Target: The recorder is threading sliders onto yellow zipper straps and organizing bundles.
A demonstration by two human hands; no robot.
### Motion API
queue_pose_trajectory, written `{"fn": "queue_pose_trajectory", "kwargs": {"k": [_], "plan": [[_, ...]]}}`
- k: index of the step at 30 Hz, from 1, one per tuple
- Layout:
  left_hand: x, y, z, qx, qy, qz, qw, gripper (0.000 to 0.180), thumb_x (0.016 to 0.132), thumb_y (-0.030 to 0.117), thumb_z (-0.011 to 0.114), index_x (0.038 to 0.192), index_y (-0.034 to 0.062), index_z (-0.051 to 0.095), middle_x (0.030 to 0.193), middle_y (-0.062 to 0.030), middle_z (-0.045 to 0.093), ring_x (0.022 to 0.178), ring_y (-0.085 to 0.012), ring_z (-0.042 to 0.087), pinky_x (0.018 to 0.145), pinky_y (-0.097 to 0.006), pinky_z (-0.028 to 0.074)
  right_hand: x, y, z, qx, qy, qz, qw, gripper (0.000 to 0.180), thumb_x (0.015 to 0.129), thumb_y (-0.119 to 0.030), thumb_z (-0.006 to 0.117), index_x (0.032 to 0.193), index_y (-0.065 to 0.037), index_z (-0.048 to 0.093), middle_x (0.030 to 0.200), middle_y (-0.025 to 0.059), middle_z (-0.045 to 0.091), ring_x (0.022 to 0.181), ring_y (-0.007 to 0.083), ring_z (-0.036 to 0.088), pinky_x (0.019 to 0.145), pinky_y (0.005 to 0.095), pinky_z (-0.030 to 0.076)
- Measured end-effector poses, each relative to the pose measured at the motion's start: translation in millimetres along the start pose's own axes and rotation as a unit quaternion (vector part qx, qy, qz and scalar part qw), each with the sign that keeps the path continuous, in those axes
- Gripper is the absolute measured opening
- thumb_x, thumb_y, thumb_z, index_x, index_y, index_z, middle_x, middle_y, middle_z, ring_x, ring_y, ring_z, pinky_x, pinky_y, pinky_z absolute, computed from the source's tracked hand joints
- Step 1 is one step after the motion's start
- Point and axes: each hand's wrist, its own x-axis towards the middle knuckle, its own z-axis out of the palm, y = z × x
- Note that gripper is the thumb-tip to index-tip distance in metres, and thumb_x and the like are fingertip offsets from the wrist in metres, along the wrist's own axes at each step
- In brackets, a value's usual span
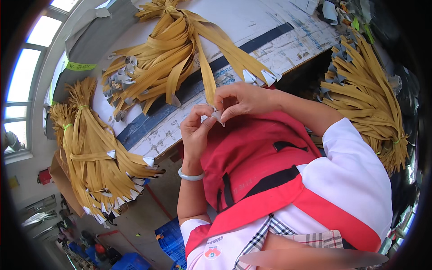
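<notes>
Close in front of my red apron, my left hand (197,127) and my right hand (245,100) pinch together at the small grey-white tip (218,116) of a mustard-yellow fabric strap (207,80). That strap runs down to my fingers from a loose bundle of straps (168,51) on the table. Many straps in the bundle end in grey or white folded tips. Two or three white-tipped straps (243,58) lie toward the table's front edge, just beyond my right hand. My fingers partly hide the tip, so its fastening cannot be made out.
A scuffed white table (157,135) with a dark strip (265,38) extends ahead. Tied strap bundles hang at the left (96,153) and lie at the right (364,94). Blue crates (172,238) stand on the floor at lower left. Scraps and bags (328,12) crowd the far right corner.
</notes>
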Motion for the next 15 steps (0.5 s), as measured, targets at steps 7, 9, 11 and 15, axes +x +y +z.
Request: {"fn": "queue_pose_trajectory", "kwargs": {"k": [7,9,11,15], "plan": [[6,9,4,-0.136,0.074,-0.085,0.984,0.009,0.091,-0.001,0.067,0.099,0.0012,0.064,0.101,-0.0031,0.065,0.091,-0.0101,0.061,0.083,-0.024,0.049,14,-6,-1,0.163,-0.022,0.056,0.985,0.020,0.085,-0.018,0.077,0.094,-0.003,0.066,0.084,0.0042,0.069,0.074,0.0085,0.063,0.063,0.0215,0.049],[9,14,2,-0.216,0.028,-0.142,0.966,0.012,0.089,-0.003,0.068,0.099,0.0013,0.064,0.102,-0.0043,0.066,0.089,-0.0096,0.062,0.080,-0.024,0.051,14,-7,-6,0.164,-0.016,0.061,0.984,0.020,0.085,-0.017,0.077,0.092,-0.002,0.066,0.083,0.0046,0.069,0.075,0.0078,0.063,0.062,0.0213,0.050],[10,14,1,-0.180,0.037,-0.131,0.974,0.013,0.088,-0.004,0.069,0.098,0.0012,0.063,0.100,-0.0037,0.065,0.088,-0.0096,0.063,0.079,-0.024,0.052,14,-6,-5,0.166,-0.010,0.066,0.984,0.020,0.085,-0.017,0.077,0.091,-0.002,0.065,0.082,0.0049,0.069,0.075,0.0070,0.063,0.061,0.0212,0.050],[12,6,12,0.032,0.110,-0.041,0.993,0.015,0.086,-0.009,0.068,0.094,-0.0011,0.058,0.092,-0.0035,0.060,0.081,-0.0129,0.066,0.076,-0.025,0.055,14,16,13,-0.088,0.150,-0.053,0.983,0.013,0.085,-0.009,0.070,0.086,-0.002,0.059,0.081,0.0085,0.063,0.071,0.0204,0.064,0.059,0.0313,0.049]]}}
